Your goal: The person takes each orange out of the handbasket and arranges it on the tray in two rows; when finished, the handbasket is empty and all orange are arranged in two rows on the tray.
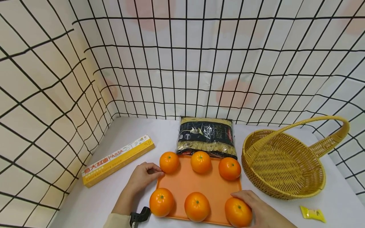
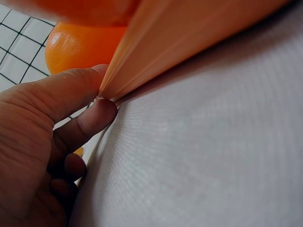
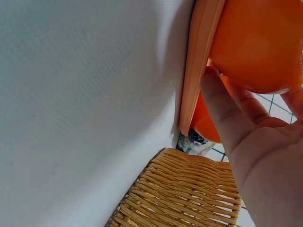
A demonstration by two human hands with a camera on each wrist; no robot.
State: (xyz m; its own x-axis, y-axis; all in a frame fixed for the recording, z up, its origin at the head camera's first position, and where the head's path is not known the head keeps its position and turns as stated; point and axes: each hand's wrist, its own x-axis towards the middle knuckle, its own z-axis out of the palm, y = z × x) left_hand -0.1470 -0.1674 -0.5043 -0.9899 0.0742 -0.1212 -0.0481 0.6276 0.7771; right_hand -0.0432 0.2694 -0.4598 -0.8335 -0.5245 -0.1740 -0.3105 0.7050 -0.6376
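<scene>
Two rows of oranges sit along the far and near edges of an orange tray (image 1: 196, 182). At the tray's left edge my left hand (image 1: 144, 176) pinches the rim between thumb and finger, just below the far-left orange (image 1: 169, 162). The left wrist view shows that thumb and fingertip (image 2: 106, 111) meeting on the rim. My right hand (image 1: 255, 204) curls its fingers round the near-right orange (image 1: 238, 212). Seen from the right wrist, this orange (image 3: 260, 45) is over the tray's edge (image 3: 201, 61), with fingers passing beneath it.
Behind the tray lies a dark pasta bag (image 1: 205, 136). A yellow pasta box (image 1: 118, 161) lies on the left. To the right stands a wicker basket (image 1: 282, 164) with a tall handle, and a small yellow packet (image 1: 312, 214) in front of it. Black wire mesh (image 1: 186, 49) encloses the table.
</scene>
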